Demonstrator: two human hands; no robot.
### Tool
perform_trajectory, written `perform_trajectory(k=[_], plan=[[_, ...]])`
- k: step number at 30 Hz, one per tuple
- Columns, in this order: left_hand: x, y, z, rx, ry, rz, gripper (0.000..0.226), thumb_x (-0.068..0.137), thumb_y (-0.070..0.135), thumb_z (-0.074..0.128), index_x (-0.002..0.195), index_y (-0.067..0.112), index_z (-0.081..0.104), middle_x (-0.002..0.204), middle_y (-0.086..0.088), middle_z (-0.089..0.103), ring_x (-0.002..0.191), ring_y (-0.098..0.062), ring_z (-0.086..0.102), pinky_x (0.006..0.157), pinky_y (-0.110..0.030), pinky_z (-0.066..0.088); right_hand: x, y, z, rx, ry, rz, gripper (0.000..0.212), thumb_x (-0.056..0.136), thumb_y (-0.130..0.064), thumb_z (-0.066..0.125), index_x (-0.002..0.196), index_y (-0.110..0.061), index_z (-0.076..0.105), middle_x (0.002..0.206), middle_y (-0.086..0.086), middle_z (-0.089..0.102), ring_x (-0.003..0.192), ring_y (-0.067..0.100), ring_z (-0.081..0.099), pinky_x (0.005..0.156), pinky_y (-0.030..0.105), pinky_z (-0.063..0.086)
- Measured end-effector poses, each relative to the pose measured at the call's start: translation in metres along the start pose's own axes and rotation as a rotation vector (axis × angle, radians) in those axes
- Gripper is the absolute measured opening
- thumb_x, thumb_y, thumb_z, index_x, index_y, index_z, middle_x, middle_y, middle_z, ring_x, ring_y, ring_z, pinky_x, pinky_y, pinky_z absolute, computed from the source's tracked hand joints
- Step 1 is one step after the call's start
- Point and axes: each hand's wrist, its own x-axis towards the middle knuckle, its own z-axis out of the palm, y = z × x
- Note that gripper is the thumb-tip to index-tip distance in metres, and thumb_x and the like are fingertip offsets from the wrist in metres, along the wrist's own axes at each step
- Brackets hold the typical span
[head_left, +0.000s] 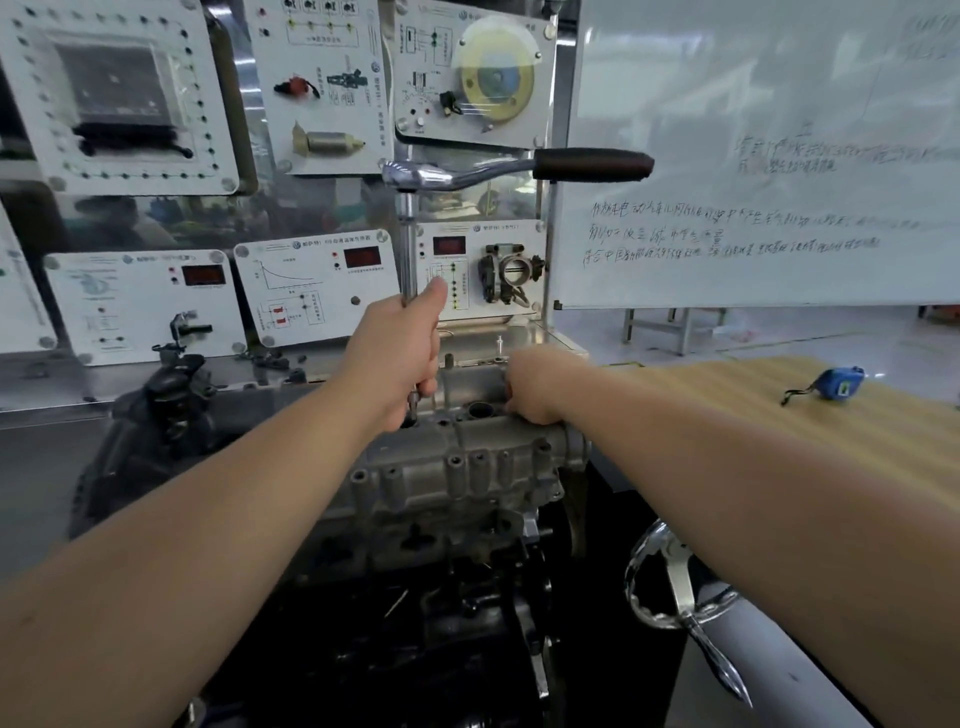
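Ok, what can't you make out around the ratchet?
Head view.
Where the extension bar seats: hidden by the left hand.
Fingers of the right hand, on the cylinder head: hidden behind the hand.
Writing on the whiteboard: blurred.
Digits on the red panel displays: too small.

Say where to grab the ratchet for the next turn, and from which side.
Grip the dark sleeve at the handle's far end, coming from the right with the right hand, which rests on the cylinder head. The ratchet has its handle level, out to the right, so that end likely gives most leverage. The left hand grips the upright extension bar and can steady it.
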Motion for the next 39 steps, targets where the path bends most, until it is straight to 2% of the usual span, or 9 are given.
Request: perform_trajectory(k=[7, 11, 14, 19, 22, 24, 29, 33, 39], plan=[[-0.005, -0.002, 0.015, 0.04, -0.029, 0.015, 0.041, 0.105, 0.049, 0.051, 0.076, 0.021, 0.045, 0.047, 0.007, 0.037, 0.038, -0.013, 0.032, 0.05, -0.03, 0.035, -0.013, -0.013, -0.012, -0.131, 0.008, -0.033, 0.028, 0.092, -0.004, 0.062, 0.12, -0.007, 0.063, 0.103, 0.01, 0.063, 0.095, 0.032, 0.063, 0.074, 0.036, 0.049], [-0.006, 0.003, 0.019, 0.009, -0.061, 0.036, 0.037, 0.104, 0.05, 0.052, 0.079, 0.024, 0.048, 0.049, 0.007, 0.037, 0.04, -0.012, 0.031, 0.047, -0.029, 0.034, -0.017, -0.014, -0.029, -0.105, 0.092, -0.05, 0.007, 0.096, -0.006, 0.06, 0.101, -0.007, 0.065, 0.086, 0.005, 0.059, 0.088, 0.029, 0.063, 0.076, 0.037, 0.054], [-0.005, 0.007, 0.023, -0.002, -0.075, 0.06, 0.039, 0.104, 0.05, 0.052, 0.076, 0.024, 0.047, 0.047, 0.008, 0.036, 0.041, -0.012, 0.032, 0.047, -0.03, 0.034, -0.036, 0.004, -0.04, 0.053, 0.186, -0.005, 0.015, 0.098, -0.01, 0.057, 0.101, -0.009, 0.071, 0.096, 0.009, 0.069, 0.089, 0.026, 0.066, 0.069, 0.031, 0.051], [-0.006, 0.011, 0.065, -0.051, -0.149, 0.066, 0.052, 0.104, 0.051, 0.051, 0.128, 0.006, 0.06, 0.048, 0.01, 0.037, 0.036, -0.009, 0.034, 0.044, -0.025, 0.036, -0.11, 0.066, -0.049, 0.312, 0.23, 0.172, 0.017, 0.097, -0.013, 0.06, 0.108, -0.007, 0.071, 0.086, 0.002, 0.073, 0.076, 0.014, 0.072, 0.062, 0.026, 0.054], [-0.015, 0.009, 0.107, -0.076, -0.228, 0.116, 0.039, 0.098, 0.055, 0.053, 0.079, 0.021, 0.053, 0.046, 0.009, 0.039, 0.035, -0.013, 0.034, 0.052, -0.031, 0.034, -0.168, 0.113, -0.05, 0.406, 0.188, 0.34, 0.015, 0.094, -0.011, 0.068, 0.092, 0.003, 0.073, 0.07, 0.008, 0.074, 0.053, 0.009, 0.067, 0.045, 0.02, 0.05], [-0.026, 0.006, 0.139, -0.088, -0.269, 0.127, 0.044, 0.093, 0.058, 0.054, 0.066, 0.025, 0.045, 0.046, 0.007, 0.039, 0.034, -0.015, 0.035, 0.056, -0.034, 0.034, -0.213, 0.145, -0.048, 0.439, 0.104, 0.453, 0.016, 0.094, -0.011, 0.07, 0.085, 0.002, 0.074, 0.068, 0.01, 0.075, 0.058, 0.014, 0.071, 0.053, 0.024, 0.057], [-0.077, -0.001, 0.227, -0.149, -0.456, 0.082, 0.042, 0.092, 0.058, 0.055, 0.07, 0.024, 0.045, 0.046, 0.008, 0.037, 0.038, -0.014, 0.032, 0.052, -0.034, 0.032, -0.32, 0.214, -0.023, 0.358, -0.154, 0.683, 0.014, 0.095, -0.013, 0.067, 0.09, -0.002, 0.074, 0.076, 0.01, 0.077, 0.072, 0.023, 0.074, 0.069, 0.036, 0.061], [-0.127, -0.011, 0.296, -0.188, -0.583, 0.033, 0.042, 0.09, 0.06, 0.054, 0.07, 0.024, 0.043, 0.047, 0.009, 0.035, 0.037, -0.012, 0.032, 0.048, -0.03, 0.031, -0.393, 0.252, 0.012, 0.283, -0.256, 0.821, 0.018, 0.094, -0.019, 0.069, 0.083, -0.006, 0.076, 0.075, 0.006, 0.078, 0.064, 0.015, 0.069, 0.059, 0.028, 0.055], [-0.187, -0.041, 0.368, -0.219, -0.67, -0.015, 0.047, 0.094, 0.06, 0.054, 0.064, 0.027, 0.042, 0.046, 0.009, 0.036, 0.037, -0.011, 0.034, 0.043, -0.029, 0.035, -0.443, 0.278, 0.065, 0.209, -0.349, 0.837, 0.018, 0.091, -0.022, 0.069, 0.08, -0.01, 0.078, 0.074, -0.004, 0.077, 0.057, 0.006, 0.065, 0.072, 0.03, 0.054]])
